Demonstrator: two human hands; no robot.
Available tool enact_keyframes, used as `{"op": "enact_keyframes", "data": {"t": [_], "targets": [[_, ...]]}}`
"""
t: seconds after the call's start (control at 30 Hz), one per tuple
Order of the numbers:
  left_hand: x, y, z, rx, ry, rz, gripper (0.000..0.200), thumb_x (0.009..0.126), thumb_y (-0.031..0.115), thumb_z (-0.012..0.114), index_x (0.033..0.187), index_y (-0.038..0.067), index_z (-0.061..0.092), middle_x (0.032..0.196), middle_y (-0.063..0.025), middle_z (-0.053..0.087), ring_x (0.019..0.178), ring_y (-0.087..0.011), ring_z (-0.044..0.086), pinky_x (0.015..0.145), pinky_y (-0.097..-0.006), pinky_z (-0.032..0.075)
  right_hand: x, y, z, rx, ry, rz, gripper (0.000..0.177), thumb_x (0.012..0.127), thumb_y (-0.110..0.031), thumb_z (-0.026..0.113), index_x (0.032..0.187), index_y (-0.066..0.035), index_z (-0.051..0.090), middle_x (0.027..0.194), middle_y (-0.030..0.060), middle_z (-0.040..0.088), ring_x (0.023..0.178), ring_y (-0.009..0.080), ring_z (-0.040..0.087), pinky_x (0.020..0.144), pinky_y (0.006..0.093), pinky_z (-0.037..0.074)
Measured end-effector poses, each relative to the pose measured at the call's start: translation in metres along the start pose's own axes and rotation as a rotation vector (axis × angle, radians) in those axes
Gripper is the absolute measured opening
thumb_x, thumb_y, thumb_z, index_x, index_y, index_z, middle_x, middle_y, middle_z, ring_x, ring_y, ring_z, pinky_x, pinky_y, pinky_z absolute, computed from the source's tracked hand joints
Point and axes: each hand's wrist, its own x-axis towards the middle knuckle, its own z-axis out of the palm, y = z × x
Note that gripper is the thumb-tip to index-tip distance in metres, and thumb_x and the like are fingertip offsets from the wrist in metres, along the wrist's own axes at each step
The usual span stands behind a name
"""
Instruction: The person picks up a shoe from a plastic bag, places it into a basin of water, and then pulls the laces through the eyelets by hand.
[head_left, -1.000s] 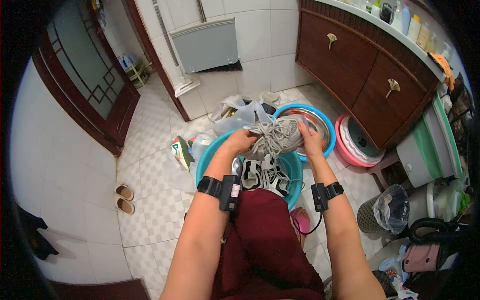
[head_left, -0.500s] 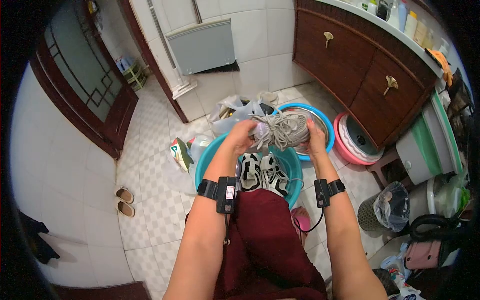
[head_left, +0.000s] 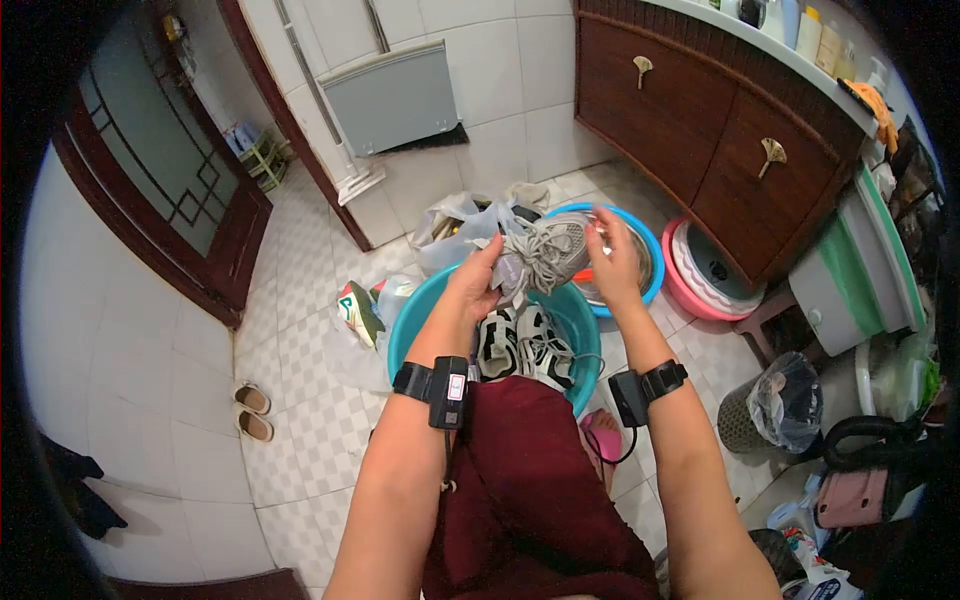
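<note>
A grey lace-up sneaker (head_left: 546, 252) is held up over the teal basin (head_left: 402, 335), its laces facing up and its toe pointing right. My left hand (head_left: 476, 284) is closed around the end of the shoe near the ankle opening. Just right of the toe is my right hand (head_left: 616, 262), fingers stretched out and raised, with the fingertips close by the shoe. Below, a pair of black-and-white sneakers (head_left: 546, 350) rests in the teal basin, partly covered by the dark red clothing on my lap.
Behind the shoe stands a blue-rimmed basin (head_left: 655, 262), with pink basins (head_left: 690, 295) to its right. Plastic bags (head_left: 450, 222) holding shoes sit behind and left of the teal basin. A lined bin (head_left: 745, 420) stands right; beige slippers (head_left: 253, 410) lie left. A brown cabinet (head_left: 670, 110) overhangs the floor.
My right hand has come off the toe of the sneaker and risen, its fingers now extended. The sneaker has shifted slightly left and tilted, still in my left hand.
</note>
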Motion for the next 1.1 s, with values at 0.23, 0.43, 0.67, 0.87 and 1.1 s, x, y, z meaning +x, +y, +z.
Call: {"op": "enact_keyframes", "data": {"t": [0.23,0.43,0.67,0.87,1.1], "targets": [[-0.019,0.006,0.017,0.214,0.015,0.057,0.043,0.094,0.041,0.047,0.113,0.005,0.056,0.108,-0.0075,0.062,0.095,-0.0202,0.062,0.082,-0.0373,0.050,0.002,-0.047,0.011,-0.347,-0.328,-0.497,0.034,0.077,-0.008,0.058,0.110,-0.015,0.061,0.110,0.0060,0.060,0.107,0.0261,0.053,0.099,0.0449,0.032],[-0.001,0.000,-0.004,0.243,0.010,-0.001,0.042,0.094,0.041,0.047,0.112,0.004,0.055,0.106,-0.0073,0.063,0.092,-0.0199,0.062,0.080,-0.0375,0.050,0.010,-0.038,0.001,-0.468,-0.410,-0.462,0.018,0.069,-0.006,0.063,0.084,-0.013,0.065,0.094,-0.0007,0.062,0.100,0.0212,0.054,0.095,0.0433,0.036],[-0.003,-0.003,0.007,0.204,-0.007,0.081,0.039,0.095,0.039,0.046,0.109,0.004,0.057,0.105,-0.0079,0.063,0.091,-0.0207,0.062,0.080,-0.0395,0.050,0.012,-0.029,-0.011,-0.572,-0.179,-0.508,0.014,0.069,-0.010,0.059,0.080,-0.015,0.066,0.088,-0.0016,0.063,0.093,0.0208,0.056,0.092,0.0423,0.037],[-0.002,-0.007,0.006,0.139,0.043,-0.024,0.046,0.095,0.038,0.047,0.125,0.004,0.045,0.119,-0.0097,0.056,0.104,-0.0233,0.056,0.087,-0.0403,0.045,0.011,-0.050,-0.009,-0.405,0.034,-0.328,0.021,0.068,-0.017,0.066,0.086,-0.007,0.062,0.093,0.0071,0.060,0.092,0.0266,0.055,0.086,0.0432,0.040],[-0.001,-0.008,0.005,0.113,0.024,0.003,0.045,0.095,0.039,0.046,0.121,0.003,0.047,0.118,-0.0102,0.057,0.103,-0.0238,0.056,0.084,-0.0417,0.046,-0.020,-0.062,0.005,-0.413,-0.140,-0.222,0.028,0.069,-0.032,0.071,0.080,-0.007,0.064,0.084,0.0062,0.058,0.085,0.0274,0.054,0.072,0.0407,0.042]]}}
